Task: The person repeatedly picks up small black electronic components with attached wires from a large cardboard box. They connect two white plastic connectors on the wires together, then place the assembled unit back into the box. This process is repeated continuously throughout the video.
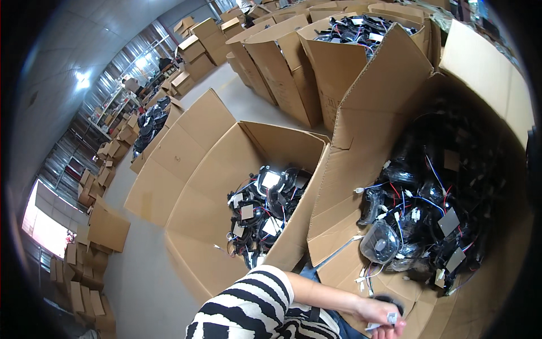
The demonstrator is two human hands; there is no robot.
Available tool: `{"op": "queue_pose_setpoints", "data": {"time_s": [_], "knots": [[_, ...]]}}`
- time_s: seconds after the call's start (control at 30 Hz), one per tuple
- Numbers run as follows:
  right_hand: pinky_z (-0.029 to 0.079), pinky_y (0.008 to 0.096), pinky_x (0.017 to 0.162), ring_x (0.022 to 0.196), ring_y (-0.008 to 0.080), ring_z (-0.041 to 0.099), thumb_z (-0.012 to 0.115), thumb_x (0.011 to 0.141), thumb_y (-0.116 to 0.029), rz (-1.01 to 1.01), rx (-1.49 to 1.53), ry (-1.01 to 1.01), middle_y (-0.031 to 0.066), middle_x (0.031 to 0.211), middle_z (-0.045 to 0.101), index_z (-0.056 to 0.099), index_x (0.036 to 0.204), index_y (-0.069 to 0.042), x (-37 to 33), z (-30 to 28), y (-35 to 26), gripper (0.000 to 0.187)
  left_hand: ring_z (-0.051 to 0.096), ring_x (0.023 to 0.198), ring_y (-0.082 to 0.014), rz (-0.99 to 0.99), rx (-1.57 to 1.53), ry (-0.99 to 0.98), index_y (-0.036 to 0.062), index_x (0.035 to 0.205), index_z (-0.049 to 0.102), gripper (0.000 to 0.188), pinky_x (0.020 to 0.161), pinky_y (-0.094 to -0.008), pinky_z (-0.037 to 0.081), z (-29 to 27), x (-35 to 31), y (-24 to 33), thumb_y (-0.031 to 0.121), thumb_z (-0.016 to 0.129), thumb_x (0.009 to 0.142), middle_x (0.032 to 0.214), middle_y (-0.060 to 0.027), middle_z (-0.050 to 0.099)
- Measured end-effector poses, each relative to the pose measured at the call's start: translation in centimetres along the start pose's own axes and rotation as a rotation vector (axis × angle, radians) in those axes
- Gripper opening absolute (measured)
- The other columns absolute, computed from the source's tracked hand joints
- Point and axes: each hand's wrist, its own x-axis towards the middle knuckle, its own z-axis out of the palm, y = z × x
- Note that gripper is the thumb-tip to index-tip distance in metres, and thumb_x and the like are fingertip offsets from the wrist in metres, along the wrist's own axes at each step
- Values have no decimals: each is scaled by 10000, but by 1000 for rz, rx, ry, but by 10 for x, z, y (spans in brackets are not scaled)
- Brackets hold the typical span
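Note:
My left arm, in a black-and-white striped sleeve, reaches across the lower edge to the right. At its end my left hand (385, 320) has its fingers closed round a small white plug connector (392, 318). A dark rounded piece (390, 301) shows just behind the hand, mostly hidden by it. Just beyond stands a large open carton (350, 192) with a heap of black vehicle lamps in it. One lamp with a clear lens (379, 242) lies nearest, among red, blue and white wires with white plugs. My right hand does not show.
Left of the large carton, a second open carton (197, 203) holds more black lamps (265, 209) with wires. Tall cartons (282, 68) stand behind, one filled with lamps (361, 31). Stacked boxes (90, 271) line the left wall beyond a grey floor (141, 271).

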Motion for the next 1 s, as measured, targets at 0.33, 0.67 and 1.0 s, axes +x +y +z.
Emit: {"op": "queue_pose_setpoints", "data": {"time_s": [0.33,0.67,1.0], "knots": [[414,270,743,844,190,518,534,788,-53,240,314,-253,97,940,568,554,909,-7,-7,16,34,131,475,686,-98,1,293,194,92,1152,364,383,587,-230,405,7,-21,36,338,416,864,766,-33,481],[429,256,621,712,127,510,620,757,-140,462,141,-430,61,837,581,595,900,-47,-8,16,38,172,567,718,-197,382,1075,224,31,902,590,270,631,-304,450,-31,-14,-41,268,495,816,766,-95,591],[405,260,547,627,172,497,595,728,-99,20,125,-354,79,718,547,575,842,-31,-12,30,15,134,489,920,-288,409,1865,218,25,1026,487,416,772,-400,393,-34,-18,-54,353,497,770,1022,-166,477]]}}
